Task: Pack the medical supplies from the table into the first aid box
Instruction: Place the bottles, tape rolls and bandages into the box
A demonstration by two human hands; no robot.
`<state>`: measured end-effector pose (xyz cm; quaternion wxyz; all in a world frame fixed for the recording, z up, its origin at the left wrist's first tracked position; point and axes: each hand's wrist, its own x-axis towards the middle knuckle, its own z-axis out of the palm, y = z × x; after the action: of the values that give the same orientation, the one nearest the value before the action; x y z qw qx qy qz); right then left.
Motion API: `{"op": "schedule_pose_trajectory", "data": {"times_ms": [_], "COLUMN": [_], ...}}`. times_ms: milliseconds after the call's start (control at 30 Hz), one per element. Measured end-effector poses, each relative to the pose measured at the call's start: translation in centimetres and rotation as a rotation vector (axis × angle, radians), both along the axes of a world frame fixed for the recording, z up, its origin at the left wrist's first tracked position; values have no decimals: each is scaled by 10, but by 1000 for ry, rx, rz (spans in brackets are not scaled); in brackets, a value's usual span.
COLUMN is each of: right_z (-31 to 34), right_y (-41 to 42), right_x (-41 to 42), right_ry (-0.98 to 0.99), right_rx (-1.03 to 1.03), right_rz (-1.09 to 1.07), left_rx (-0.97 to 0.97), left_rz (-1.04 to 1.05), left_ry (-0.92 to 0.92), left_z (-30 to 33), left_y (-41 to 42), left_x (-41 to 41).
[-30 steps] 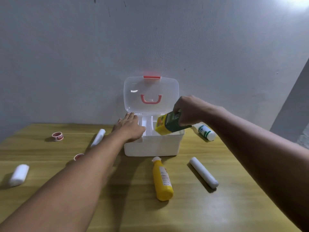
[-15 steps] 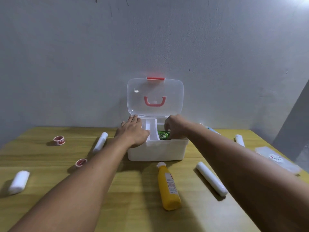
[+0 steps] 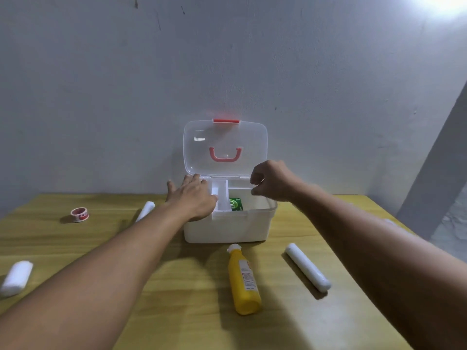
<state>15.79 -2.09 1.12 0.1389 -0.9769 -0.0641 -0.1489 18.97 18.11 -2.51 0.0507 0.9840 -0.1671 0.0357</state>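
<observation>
The white first aid box [image 3: 227, 229] stands at the table's back with its clear lid [image 3: 225, 145] raised against the wall. A green and yellow packet [image 3: 235, 203] lies inside its right compartment. My left hand [image 3: 193, 198] rests flat on the box's left rim, fingers spread. My right hand [image 3: 271, 181] hovers above the right compartment, fingers loosely curled and holding nothing. On the table lie a yellow bottle [image 3: 244, 281], a long white roll [image 3: 307, 267], another white roll [image 3: 146, 210], a short bandage roll [image 3: 16, 277] and a red-and-white tape ring [image 3: 80, 214].
The wooden table [image 3: 189, 299] runs to a grey wall behind the box. My forearms cross the table's left and right halves. A dark slanted edge stands at the far right, beyond the table's corner.
My right hand lowered the green and yellow packet into the box, let it go and rose above the rim. The left hand stayed on the box.
</observation>
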Motion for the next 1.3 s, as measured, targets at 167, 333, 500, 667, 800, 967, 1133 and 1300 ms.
{"op": "schedule_pose_trajectory", "data": {"times_ms": [167,333,500,667,800,967,1133,1300], "right_z": [13,2,-22,-43,-60,-63,-60,-34], "right_y": [-43,-101,-144,-170,-181,-177,-171,-144], "right_x": [-29,-62,-91,-115,-129,-135,-132,-119], "right_ry": [-84,49,177,261,388,395,391,213], "right_rx": [68,-2,-16,-68,-39,24,83,91], "right_rz": [-97,-270,-456,-641,-774,-892,-927,-880], "left_rx": [-48,-80,-57,-58,-65,-66,-77,-98], "left_rz": [-90,-119,-109,-103,-89,-84,-65,-81], "left_ry": [-65,-32,-8,-24,-36,-49,-53,-37], "left_z": [15,9,2,-4,-6,-8,-8,-3], "left_y": [-16,-36,-47,-49,-48,-47,-47,-49], "left_x": [-8,-17,-20,-20,-21,-19,-22,-30]}}
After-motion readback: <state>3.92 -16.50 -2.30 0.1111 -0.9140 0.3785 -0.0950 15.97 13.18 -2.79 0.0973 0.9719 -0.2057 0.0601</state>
